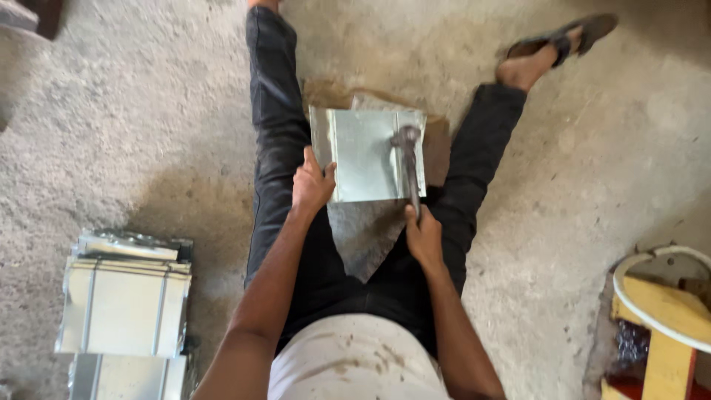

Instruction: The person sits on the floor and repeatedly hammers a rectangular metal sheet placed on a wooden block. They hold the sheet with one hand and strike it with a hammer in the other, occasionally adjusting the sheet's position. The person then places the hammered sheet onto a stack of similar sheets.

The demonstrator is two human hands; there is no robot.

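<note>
White shirt, hands gripping metal sheet and hammer over gritty concrete floor.

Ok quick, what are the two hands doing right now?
Left hand: closed on the left edge of the metal sheet, holding it.
Right hand: closed around the handle of the hammer, whose head is on the sheet.

Shiny square metal sheet flat on the floor between spread legs, hammer head upon it
</note>
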